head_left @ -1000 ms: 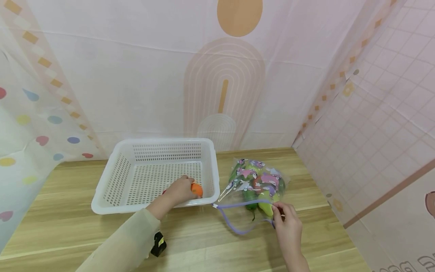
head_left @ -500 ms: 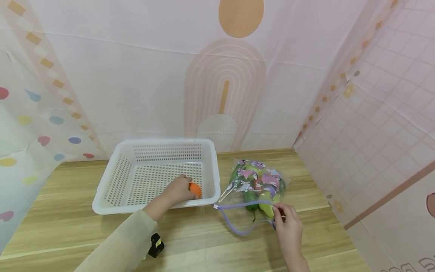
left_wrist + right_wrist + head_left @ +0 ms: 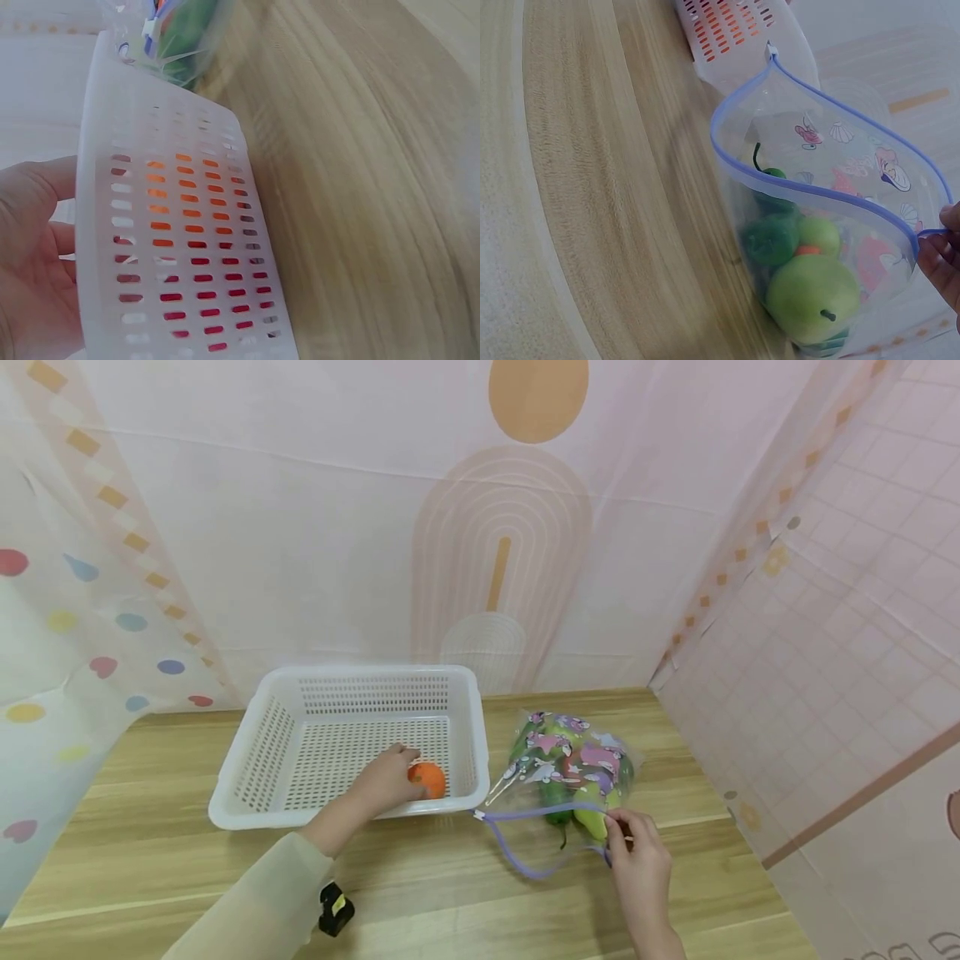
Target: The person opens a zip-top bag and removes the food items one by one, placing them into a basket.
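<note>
My left hand (image 3: 386, 781) reaches into the white plastic basket (image 3: 300, 818), with its fingertips by a round orange-coloured fruit (image 3: 429, 780). In the left wrist view the fingers (image 3: 60, 180) look relaxed, but the basket wall hides their tips. Something red (image 3: 206, 296) shows through the holes beside the orange fruit. My right hand (image 3: 643, 856) pinches the purple rim of a clear zip bag (image 3: 870, 202) with thumb and fingertips. The bag's mouth gapes. Inside it lie a green pepper (image 3: 772, 195), a round pale-green fruit (image 3: 814, 296) and other pieces.
A black object with a yellow patch (image 3: 335, 908) is by the left sleeve (image 3: 262, 893). The wooden table (image 3: 435, 902) meets a patterned cloth backdrop (image 3: 337, 568) behind the basket. Another cloth wall (image 3: 840, 693) bounds the right side.
My left hand has shifted slightly left inside the basket, uncovering more of the orange fruit. A red bit seen earlier beside that hand is now hidden. The right hand keeps its hold on the bag.
</note>
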{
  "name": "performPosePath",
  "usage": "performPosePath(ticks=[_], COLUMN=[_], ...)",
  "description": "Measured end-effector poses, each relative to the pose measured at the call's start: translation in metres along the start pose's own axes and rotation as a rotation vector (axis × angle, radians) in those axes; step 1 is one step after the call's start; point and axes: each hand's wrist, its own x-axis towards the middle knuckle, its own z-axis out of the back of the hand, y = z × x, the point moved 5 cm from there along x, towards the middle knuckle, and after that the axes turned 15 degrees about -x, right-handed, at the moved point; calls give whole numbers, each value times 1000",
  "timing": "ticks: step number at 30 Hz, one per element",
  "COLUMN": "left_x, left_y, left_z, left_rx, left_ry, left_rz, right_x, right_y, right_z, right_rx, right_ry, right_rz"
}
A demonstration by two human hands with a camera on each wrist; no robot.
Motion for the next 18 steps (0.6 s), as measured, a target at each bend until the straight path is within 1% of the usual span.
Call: performPosePath(ticks=[3, 6, 10, 14, 18], left_x=[-3, -6, -10, -14, -17], left_y=[0, 0, -2, -7, -10], left_z=[2, 4, 5, 3, 0], left_rx=[-1, -2, -26, -80, -144], left_ry=[-15, -38, -87, -127, -149], left_rz=[-12, -11, -20, -60, -115], right_x=[0, 0, 0, -1, -1], right_y=[1, 1, 3, 3, 2], right_z=[0, 1, 2, 2, 2], right_rx=[0, 3, 13, 18, 15], right_ry=[-6, -17, -30, -36, -30], right_rz=[6, 11, 15, 16, 11])
